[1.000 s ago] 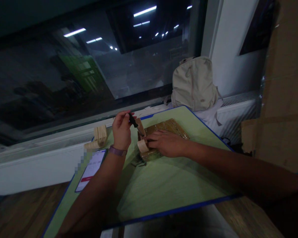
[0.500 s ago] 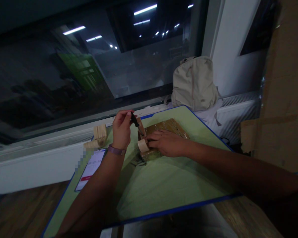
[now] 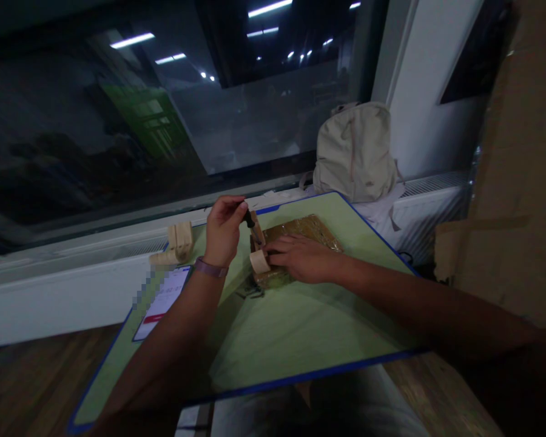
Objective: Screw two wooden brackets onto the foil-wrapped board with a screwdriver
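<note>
My left hand is closed round the black handle of a screwdriver, which slants down with its tip at a small wooden piece. The wooden piece has a rounded end and lies on the left part of a brown, tape-wrapped cardboard slab. From the right, my right hand rests over the slab, its fingertips holding the wooden piece beside the screwdriver tip. Exactly where the tip meets the wood is too small to make out. Several dark screws lie just in front of the slab.
More pale wooden pieces stand at the left edge of the green, blue-rimmed table. A phone lies near them, partly behind my left forearm. A beige backpack sits on the sill beyond, with a large cardboard sheet at right.
The screwdriver handle has turned and tilted slightly in my left hand, its tip staying at the wooden piece. My right hand keeps its place. The whole view has shifted a little.
</note>
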A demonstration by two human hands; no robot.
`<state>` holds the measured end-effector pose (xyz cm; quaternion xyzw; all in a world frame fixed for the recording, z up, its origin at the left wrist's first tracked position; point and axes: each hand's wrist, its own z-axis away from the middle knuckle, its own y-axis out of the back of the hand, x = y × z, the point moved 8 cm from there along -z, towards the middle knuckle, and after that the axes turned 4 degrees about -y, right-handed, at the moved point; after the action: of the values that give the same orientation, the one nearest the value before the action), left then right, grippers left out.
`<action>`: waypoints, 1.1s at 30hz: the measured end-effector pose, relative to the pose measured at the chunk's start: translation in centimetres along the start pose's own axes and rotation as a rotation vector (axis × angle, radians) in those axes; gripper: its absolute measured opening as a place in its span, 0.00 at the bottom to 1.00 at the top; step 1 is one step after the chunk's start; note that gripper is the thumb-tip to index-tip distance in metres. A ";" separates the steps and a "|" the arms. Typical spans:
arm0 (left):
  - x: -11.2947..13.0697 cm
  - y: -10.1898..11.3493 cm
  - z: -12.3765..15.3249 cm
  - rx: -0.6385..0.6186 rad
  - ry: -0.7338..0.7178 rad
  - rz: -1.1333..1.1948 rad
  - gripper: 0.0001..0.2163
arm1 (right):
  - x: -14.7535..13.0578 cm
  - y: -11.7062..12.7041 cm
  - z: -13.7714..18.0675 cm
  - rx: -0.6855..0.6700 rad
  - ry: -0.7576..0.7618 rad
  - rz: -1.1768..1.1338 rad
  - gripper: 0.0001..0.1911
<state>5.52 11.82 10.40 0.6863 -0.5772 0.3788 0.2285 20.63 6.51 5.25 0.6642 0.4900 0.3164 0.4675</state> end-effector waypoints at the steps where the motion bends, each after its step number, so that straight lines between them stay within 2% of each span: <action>1: 0.1 0.1 -0.1 0.003 -0.010 -0.012 0.14 | 0.0 0.0 0.0 0.001 -0.001 -0.002 0.20; 9: 0.4 -0.6 0.2 -0.109 -0.004 -0.034 0.15 | -0.1 0.1 -0.1 0.005 -0.001 -0.008 0.20; 15: 0.6 0.3 -0.4 -0.063 -0.078 -0.141 0.13 | -0.2 0.2 0.1 0.019 0.015 -0.009 0.20; 22: 0.7 0.1 -0.3 -0.080 -0.046 -0.136 0.13 | -0.2 0.1 0.0 -0.006 0.001 0.004 0.18; 29: 1.6 0.8 -0.8 -0.021 -0.139 -0.246 0.08 | -0.2 0.3 0.1 -0.001 0.003 -0.009 0.18; 33: 1.5 0.6 -0.8 -0.057 -0.101 -0.213 0.08 | -0.2 0.4 0.2 0.017 0.010 -0.012 0.18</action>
<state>4.86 11.33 11.95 0.7553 -0.5225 0.3006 0.2574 20.86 6.24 5.52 0.6636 0.4990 0.3130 0.4611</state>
